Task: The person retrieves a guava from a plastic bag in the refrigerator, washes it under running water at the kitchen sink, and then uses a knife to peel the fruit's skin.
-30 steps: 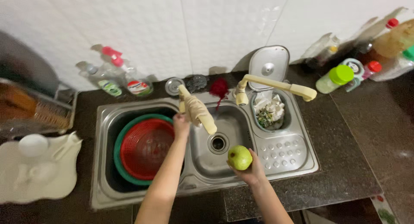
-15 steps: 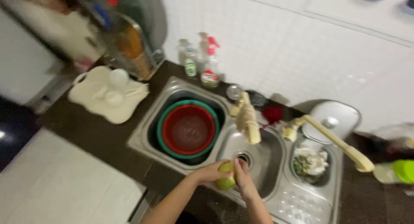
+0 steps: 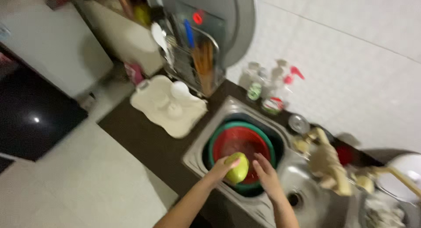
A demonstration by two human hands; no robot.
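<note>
My left hand (image 3: 219,170) grips a green apple (image 3: 239,168) just above a red colander (image 3: 239,144) that sits inside a green basin (image 3: 215,142) in the left sink bowl. My right hand (image 3: 266,177) hovers right beside the apple, fingers spread, holding nothing. Motion blur softens the whole view.
A cream faucet (image 3: 330,163) reaches over the right sink bowl with its drain (image 3: 294,198). Soap bottles (image 3: 272,85) stand against the tiled wall. On the dark counter are a white tray (image 3: 169,108) with cups and a dish rack (image 3: 193,57). The counter edge drops to pale floor at the left.
The apple passed from my right hand over the right bowl to my left hand over the red colander. My left hand left the faucet. The view swung left.
</note>
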